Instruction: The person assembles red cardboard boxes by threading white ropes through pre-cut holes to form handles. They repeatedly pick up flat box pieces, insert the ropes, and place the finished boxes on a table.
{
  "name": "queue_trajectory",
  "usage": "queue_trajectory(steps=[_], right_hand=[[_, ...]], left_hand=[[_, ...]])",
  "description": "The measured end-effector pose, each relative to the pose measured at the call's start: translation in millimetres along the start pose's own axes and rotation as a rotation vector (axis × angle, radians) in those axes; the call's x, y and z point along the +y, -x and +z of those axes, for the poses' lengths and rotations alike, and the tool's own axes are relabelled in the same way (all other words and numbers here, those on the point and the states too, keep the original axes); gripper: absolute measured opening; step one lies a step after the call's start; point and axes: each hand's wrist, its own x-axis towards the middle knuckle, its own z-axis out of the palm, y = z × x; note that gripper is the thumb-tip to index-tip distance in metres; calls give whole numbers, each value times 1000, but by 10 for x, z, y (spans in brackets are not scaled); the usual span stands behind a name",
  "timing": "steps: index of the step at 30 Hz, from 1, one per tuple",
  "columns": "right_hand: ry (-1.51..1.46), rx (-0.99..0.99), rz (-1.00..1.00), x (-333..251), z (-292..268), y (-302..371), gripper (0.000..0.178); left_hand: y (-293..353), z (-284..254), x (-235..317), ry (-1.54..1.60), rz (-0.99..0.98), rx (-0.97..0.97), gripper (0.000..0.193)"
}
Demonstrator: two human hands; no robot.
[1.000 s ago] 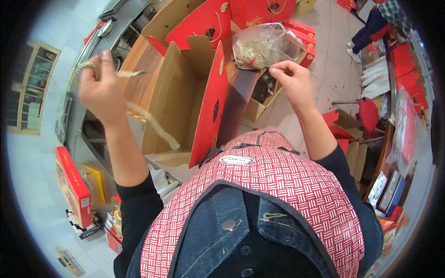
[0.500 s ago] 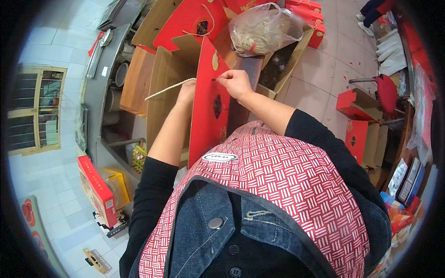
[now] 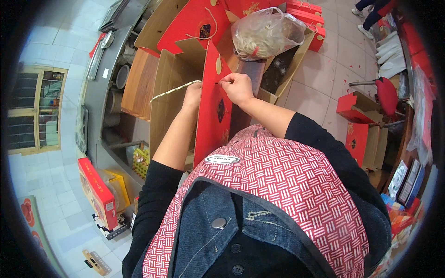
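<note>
In front of me stands an open red cardboard box (image 3: 211, 123) with a brown inside. A cream twisted cord (image 3: 172, 90) loops from its left wall to my left hand (image 3: 192, 96), which is inside the box and closed on the cord's end; the red wall hides the fingertips. On the outer face of that wall, my right hand (image 3: 238, 88) is closed in a pinch. A tiny dark tip shows at its fingers, too small to name. The two hands face each other across the cardboard, close below its top edge.
A clear plastic bag (image 3: 266, 34) of pale cords rests beyond my right hand, beside an open brown carton (image 3: 296, 53). Another red box with a cord (image 3: 204, 21) stands behind. A wooden block (image 3: 140, 85) and a metal counter (image 3: 99, 125) are at left; a red stool (image 3: 386, 96) is at right.
The box and both hands appear slightly farther right in the view. Both hands keep their places on either side of the red wall.
</note>
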Motion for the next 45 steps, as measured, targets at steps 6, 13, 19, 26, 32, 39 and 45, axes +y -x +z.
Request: queue_trajectory(steps=[6,13,19,26,32,39,45], right_hand=[[68,90,-155,3,2,96,11],[146,138,-276,26,79,203,11],[113,143,-198,20,31,185,12],[125,121,-277,60,63,204,11],[100,-15,-196,52,50,139,9],[756,-184,-448,192,131,155,16],[914,-241,-564,349,46,224,14]], left_hand=[[38,85,82,-4,7,-4,28],[-18,43,-51,-11,47,20,29],[-17,56,-46,36,20,-9,28],[-60,47,-150,17,18,4,27],[-91,47,-234,-68,60,-41,24],[-376,-145,-671,-39,254,107,21],[-179,37,-285,-275,224,396,30]])
